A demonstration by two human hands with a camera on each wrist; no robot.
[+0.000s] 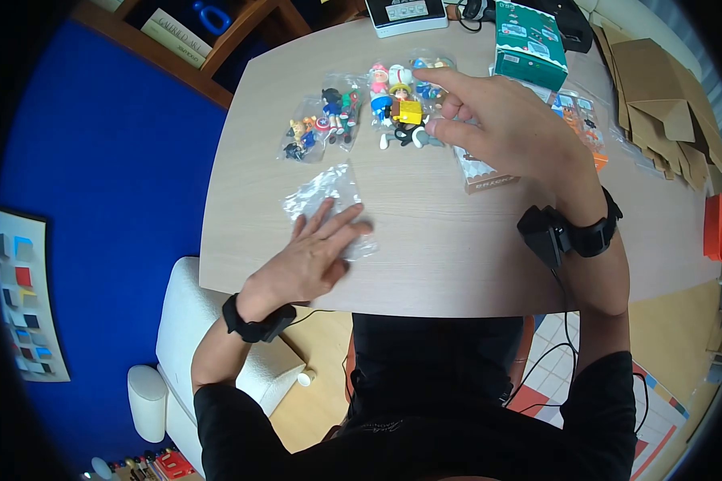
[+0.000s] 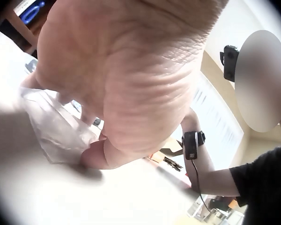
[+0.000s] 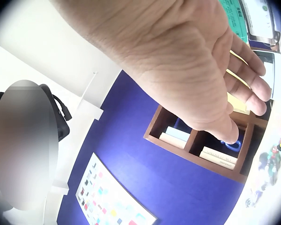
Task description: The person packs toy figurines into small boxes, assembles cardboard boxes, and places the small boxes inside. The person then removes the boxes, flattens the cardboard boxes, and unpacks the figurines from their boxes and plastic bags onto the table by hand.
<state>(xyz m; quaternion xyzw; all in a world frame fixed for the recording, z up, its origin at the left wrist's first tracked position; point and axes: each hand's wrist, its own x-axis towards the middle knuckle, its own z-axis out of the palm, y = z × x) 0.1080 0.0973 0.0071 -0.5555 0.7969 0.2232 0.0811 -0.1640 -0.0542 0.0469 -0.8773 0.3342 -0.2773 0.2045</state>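
My left hand [image 1: 301,260] lies with its fingers spread over a clear plastic bag [image 1: 322,186] near the middle of the table; that bag [image 2: 56,129] also shows under the fingers and thumb in the left wrist view. Over the back of the table hovers my right hand [image 1: 513,120], index finger and thumb apart with nothing between them. Just left of it stand small toy figures, among them one with a yellow block [image 1: 410,111] and a grey-and-white one [image 1: 413,135]. Further left are a bagged pair of figures [image 1: 339,112] and another bag of figures [image 1: 303,136].
A green box [image 1: 529,44] stands at the back right, with a smaller brown-and-white box [image 1: 485,172] partly under my right arm. Folded brown cardboard [image 1: 658,96] lies at the right side, near an orange tray [image 1: 714,228]. A white device [image 1: 407,16] sits at the back edge.
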